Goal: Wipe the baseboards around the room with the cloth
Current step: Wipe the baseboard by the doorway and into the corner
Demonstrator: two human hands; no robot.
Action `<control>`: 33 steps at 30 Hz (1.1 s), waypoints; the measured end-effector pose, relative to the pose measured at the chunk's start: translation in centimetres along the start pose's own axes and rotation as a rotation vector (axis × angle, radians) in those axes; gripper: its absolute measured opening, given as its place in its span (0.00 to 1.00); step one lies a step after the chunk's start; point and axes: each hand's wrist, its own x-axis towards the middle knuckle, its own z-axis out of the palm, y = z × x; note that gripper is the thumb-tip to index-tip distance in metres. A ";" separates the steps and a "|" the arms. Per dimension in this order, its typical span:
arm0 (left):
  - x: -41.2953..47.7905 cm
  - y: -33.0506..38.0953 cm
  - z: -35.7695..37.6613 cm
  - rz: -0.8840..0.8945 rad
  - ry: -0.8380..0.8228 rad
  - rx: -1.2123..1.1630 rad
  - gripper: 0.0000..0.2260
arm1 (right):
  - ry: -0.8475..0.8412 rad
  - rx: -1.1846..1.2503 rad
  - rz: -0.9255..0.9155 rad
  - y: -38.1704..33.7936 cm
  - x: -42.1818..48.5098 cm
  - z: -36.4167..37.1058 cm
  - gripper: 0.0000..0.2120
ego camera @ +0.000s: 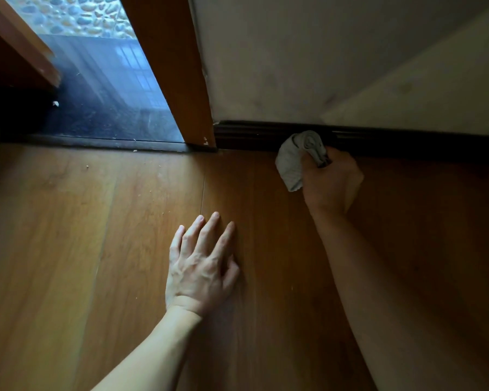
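Around: orange door frame at the left end of the baseboard; crumbs on the wood floor.
Cloth: gray, bunched up, touching the dark baseboard.
Right hand: fingers curled tight round the cloth.
Left hand: flat on the floor, fingers spread.

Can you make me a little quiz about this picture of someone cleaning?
1. True or false: the left hand holds the cloth.
2. What does the cloth press against? A bucket, B baseboard, C chair.
3. Fill in: the left hand lies flat on the ____.
Key: 1 false, the right hand grips it; 2 B; 3 floor.
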 end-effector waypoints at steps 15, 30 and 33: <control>0.1 0.0 -0.2 -0.010 0.004 -0.024 0.26 | -0.107 0.035 -0.114 -2.5 -1.2 2.4 0.09; 0.1 -0.4 -0.4 -0.027 -0.029 -0.107 0.26 | -0.131 -0.119 -0.227 -5.6 -2.6 4.1 0.12; 0.0 -0.4 -0.6 -0.026 -0.041 -0.120 0.26 | -0.128 -0.168 -0.181 -3.6 -0.9 1.5 0.14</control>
